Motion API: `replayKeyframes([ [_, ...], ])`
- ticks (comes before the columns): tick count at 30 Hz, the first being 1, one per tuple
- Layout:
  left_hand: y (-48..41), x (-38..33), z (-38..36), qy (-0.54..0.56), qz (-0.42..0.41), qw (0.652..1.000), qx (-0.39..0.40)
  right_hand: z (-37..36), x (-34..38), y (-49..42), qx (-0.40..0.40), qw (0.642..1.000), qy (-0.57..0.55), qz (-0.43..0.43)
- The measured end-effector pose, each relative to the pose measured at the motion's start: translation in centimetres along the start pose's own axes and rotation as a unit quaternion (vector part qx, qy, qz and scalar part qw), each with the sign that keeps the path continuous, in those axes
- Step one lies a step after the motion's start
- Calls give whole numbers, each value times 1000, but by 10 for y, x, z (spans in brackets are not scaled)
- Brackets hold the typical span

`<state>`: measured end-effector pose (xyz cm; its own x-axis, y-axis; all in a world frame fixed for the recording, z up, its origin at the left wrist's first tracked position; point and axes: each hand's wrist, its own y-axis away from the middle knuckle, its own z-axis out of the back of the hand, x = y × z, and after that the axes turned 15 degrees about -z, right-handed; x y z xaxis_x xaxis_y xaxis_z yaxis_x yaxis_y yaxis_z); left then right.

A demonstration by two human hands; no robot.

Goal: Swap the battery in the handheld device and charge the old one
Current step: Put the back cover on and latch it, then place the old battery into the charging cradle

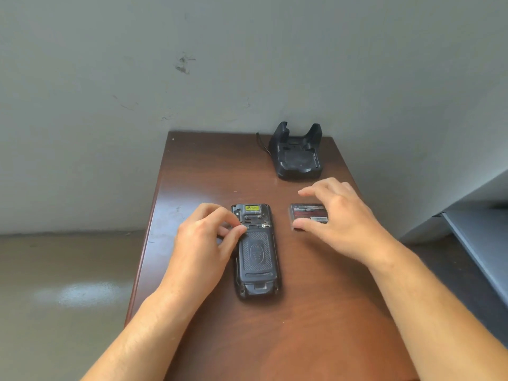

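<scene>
Left hand (204, 237): frame centre, fingers curled, grip pinched at handheld device (257, 251) latch.
Right hand (338, 215): right of centre, grip spread open, empty, hovering over battery (306, 214).

A brown wooden worktop (316, 339) stood against a scuffed grey wall (247, 64); a grey shelf (481, 232) sat just beside it.

Bare forearms (154, 320) — no sleeves; ringless hands

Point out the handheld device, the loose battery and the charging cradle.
handheld device (257, 254): head view, textured back cover.
loose battery (306, 213): head view, labelled top face.
charging cradle (298, 158): head view, empty well.
</scene>
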<state>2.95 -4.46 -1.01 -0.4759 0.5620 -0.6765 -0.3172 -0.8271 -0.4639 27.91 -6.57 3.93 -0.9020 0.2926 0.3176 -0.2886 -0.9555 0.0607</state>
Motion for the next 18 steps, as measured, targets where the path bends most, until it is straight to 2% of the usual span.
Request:
replayKeyframes([
  [3,-2,2,0,4,4,1000,-2,12,-8,-11,70,993,89,30],
  [7,-3,3,0,6,8,1000,-5,9,-7,-20,93,985,127,64],
  [11,-5,2,1,8,22,1000,-6,7,-9,-29,109,984,109,90],
  [13,-9,4,4,11,61,998,13,9,-10,-38,107,985,81,109],
  [15,-24,5,11,-10,83,995,49,17,-11,-51,80,990,24,117],
  [18,-63,10,20,-95,57,988,105,28,-8,-75,29,990,-53,127],
])
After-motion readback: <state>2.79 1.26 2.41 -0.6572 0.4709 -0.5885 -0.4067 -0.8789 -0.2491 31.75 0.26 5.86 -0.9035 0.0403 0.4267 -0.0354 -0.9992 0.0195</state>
